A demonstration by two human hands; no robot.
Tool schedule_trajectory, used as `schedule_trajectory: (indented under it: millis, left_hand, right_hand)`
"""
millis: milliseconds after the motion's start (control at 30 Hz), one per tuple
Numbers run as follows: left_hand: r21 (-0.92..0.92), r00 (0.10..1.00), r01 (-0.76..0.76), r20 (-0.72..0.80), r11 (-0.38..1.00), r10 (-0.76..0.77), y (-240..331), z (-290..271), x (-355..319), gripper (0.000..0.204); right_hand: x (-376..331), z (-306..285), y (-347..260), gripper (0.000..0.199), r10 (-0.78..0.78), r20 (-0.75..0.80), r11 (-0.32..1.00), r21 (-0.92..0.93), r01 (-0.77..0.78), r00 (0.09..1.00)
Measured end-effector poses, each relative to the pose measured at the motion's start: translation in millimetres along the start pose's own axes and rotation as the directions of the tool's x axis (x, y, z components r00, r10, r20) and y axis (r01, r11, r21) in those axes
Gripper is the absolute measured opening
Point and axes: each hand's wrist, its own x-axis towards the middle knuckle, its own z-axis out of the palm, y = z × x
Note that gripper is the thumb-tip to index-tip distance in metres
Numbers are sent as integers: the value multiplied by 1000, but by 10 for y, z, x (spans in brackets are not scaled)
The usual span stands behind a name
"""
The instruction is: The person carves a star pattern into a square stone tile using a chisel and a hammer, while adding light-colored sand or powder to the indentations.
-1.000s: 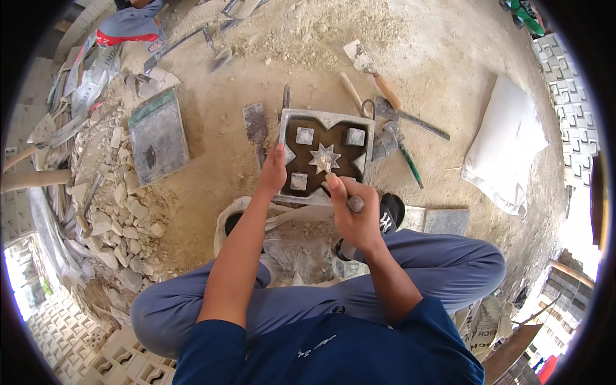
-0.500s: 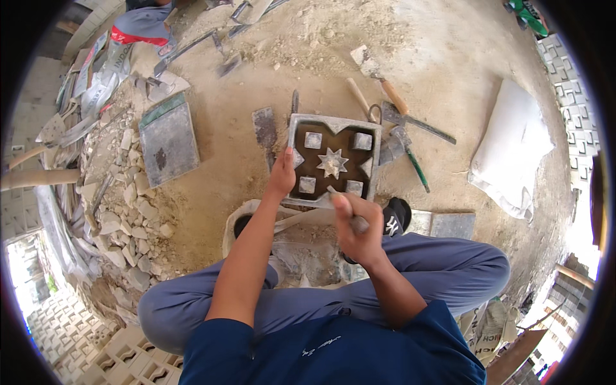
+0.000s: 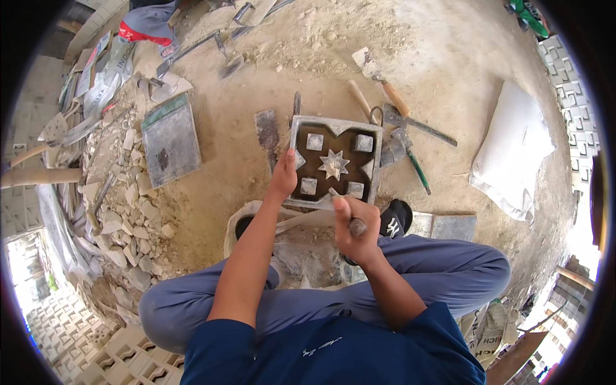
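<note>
A square grey mould [image 3: 351, 167] with a raised star in its middle and a block in each corner is tilted up in front of me, above my lap. My left hand [image 3: 283, 174] is closed on its left rim, thumb on top and fingers hidden behind. In my right hand [image 3: 357, 232] a slim hand tool [image 3: 357, 226] with a round butt end is gripped. Its narrow metal tip touches or nearly touches the mould's lower inner edge, near the lower right block. Most of the tool's length is covered by my fingers.
Beyond the mould lie a wooden-handled trowel [image 3: 393, 97], a green-handled tool [image 3: 417, 168] and a flat dark blade [image 3: 265, 128]. Broken stone [image 3: 128, 221] and a grey slab [image 3: 170, 142] are on the left, a white sack [image 3: 511, 151] on the right. Another person's leg [image 3: 149, 29] shows at upper left.
The tool tip and my right hand have shifted very slightly at the mould's lower edge. My left hand keeps its hold, and the mould stays nearly in place.
</note>
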Motion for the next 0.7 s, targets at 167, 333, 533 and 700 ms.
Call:
schedule_trajectory:
  millis: [167, 333, 533, 700]
  left_hand:
    - [-55, 1000, 8, -9, 998, -9, 89, 95, -27, 58]
    - [-48, 999, -30, -28, 998, 29, 123, 102, -79, 59]
    - [-68, 998, -52, -40, 996, 49, 224, 96, -89, 56]
    - [-63, 996, -69, -59, 996, 65, 120, 67, -31, 57]
  right_hand:
    - [57, 85, 333, 42, 44, 52, 999, 1, -44, 998]
    - [50, 176, 487, 24, -142, -15, 989, -49, 141, 990]
    - [-75, 189, 369, 20, -173, -192, 982, -110, 154, 966]
    - [30, 233, 202, 24, -174, -170, 980, -125, 154, 970]
